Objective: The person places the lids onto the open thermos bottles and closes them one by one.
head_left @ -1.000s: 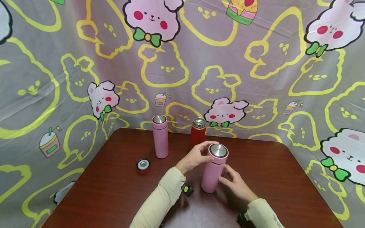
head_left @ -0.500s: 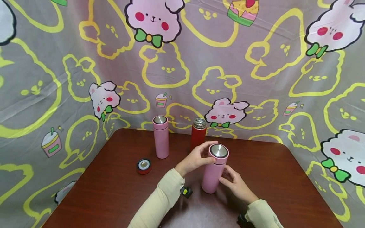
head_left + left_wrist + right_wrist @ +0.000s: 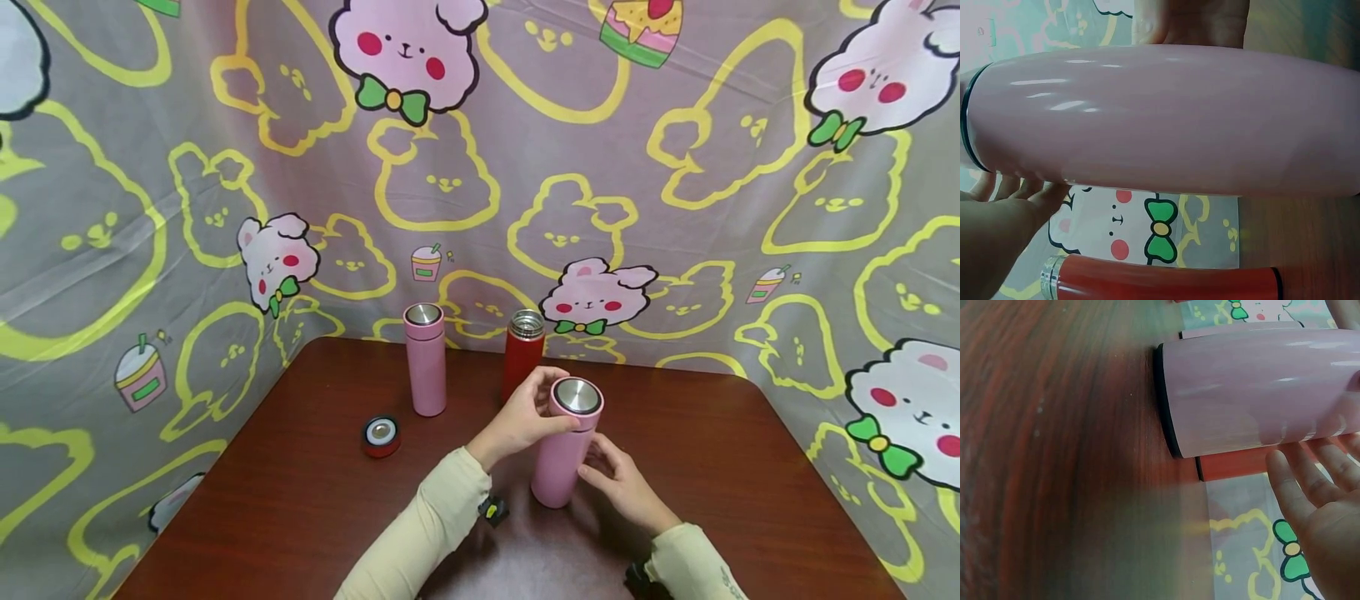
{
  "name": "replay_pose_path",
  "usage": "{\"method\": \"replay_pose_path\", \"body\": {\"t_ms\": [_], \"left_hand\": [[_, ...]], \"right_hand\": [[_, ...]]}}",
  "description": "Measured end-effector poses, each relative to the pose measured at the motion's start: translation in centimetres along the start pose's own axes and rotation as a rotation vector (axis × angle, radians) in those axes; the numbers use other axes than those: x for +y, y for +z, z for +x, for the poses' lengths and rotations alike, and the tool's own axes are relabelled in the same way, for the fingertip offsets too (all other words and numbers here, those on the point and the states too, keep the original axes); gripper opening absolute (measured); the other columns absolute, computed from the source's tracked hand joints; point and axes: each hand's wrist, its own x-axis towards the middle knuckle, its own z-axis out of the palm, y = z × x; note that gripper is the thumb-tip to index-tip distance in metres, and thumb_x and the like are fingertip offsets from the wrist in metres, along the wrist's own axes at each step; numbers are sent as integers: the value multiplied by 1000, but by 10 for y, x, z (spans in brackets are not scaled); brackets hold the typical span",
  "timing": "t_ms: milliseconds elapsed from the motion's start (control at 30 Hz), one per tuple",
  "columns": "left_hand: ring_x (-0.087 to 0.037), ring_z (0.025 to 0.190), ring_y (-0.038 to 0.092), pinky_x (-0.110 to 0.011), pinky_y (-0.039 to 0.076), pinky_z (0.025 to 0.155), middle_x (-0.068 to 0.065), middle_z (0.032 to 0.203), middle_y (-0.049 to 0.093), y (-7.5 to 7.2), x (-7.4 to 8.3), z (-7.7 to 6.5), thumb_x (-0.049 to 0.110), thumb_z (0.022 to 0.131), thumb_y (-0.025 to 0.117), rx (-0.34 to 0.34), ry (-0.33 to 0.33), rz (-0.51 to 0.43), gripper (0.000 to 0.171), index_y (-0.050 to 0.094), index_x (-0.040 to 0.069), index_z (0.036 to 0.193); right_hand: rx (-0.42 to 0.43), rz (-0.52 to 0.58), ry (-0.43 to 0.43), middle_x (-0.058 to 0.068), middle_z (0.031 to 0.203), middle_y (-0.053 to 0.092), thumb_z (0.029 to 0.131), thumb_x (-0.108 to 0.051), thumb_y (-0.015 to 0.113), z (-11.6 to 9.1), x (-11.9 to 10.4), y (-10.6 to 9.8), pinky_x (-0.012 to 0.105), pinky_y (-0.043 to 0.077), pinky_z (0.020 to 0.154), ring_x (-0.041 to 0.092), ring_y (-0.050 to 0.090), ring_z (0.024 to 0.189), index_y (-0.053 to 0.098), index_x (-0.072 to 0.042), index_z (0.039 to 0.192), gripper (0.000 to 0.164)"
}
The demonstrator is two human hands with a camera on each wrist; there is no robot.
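A pink thermos bottle (image 3: pixel 558 471) with a steel-topped pink lid (image 3: pixel 577 400) stands upright in front of me, its dark base (image 3: pixel 1168 403) right at the tabletop in the right wrist view. From the left, my left hand (image 3: pixel 521 421) grips the lid, thumb across its front and fingers behind. My right hand (image 3: pixel 626 487) holds the body from the right side, its fingers (image 3: pixel 1288 481) reaching round the far side. In the left wrist view the glossy body (image 3: pixel 1166 119) fills the middle, with left fingers near the dark seam under the lid.
Behind the left hand stands a red thermos bottle (image 3: pixel 522 358) without its lid, threaded steel mouth showing. A second pink thermos bottle (image 3: pixel 427 375) is at back left. A red and black lid (image 3: pixel 381 437) lies upside down on the brown table (image 3: pixel 300 483). Patterned cloth (image 3: pixel 450 200) hangs behind.
My left hand has turned slightly at the lid, its thumb sliding rightward across the front. The right hand and the bottle stay about where they were.
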Motion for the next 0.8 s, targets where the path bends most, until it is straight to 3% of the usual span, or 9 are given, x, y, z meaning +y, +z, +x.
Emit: {"method": "replay_pose_path", "body": {"t_ms": [367,500,600,800], "left_hand": [[-10,93,54,-26,45,79,2,106,49,2,-2,3,2,69,72,12,-11,12,59,38,4,118],[-10,92,54,-26,45,79,3,104,49,3,-3,4,2,68,73,25,-21,22,58,39,5,116],[-11,91,54,-26,45,78,3,104,50,3,-4,4,2,69,73,38,-5,19,56,41,6,115],[-13,91,54,-28,45,79,1,106,52,3,-9,3,2,70,72,32,22,-29,56,42,5,118]], "right_hand": [[-8,15,-16,18,114,51,86,0,53,-1,1,0,33,42,85,18,51,103,40,3,124,40],[-9,13,-3,17,115,51,86,-1,53,-1,1,0,36,42,85,18,51,103,40,1,124,40],[-8,10,-5,16,115,50,86,-1,53,-1,1,0,38,42,85,18,51,104,40,1,124,41],[-8,16,-12,17,114,51,85,0,53,0,1,0,32,43,84,20,51,103,40,1,124,41]]}}
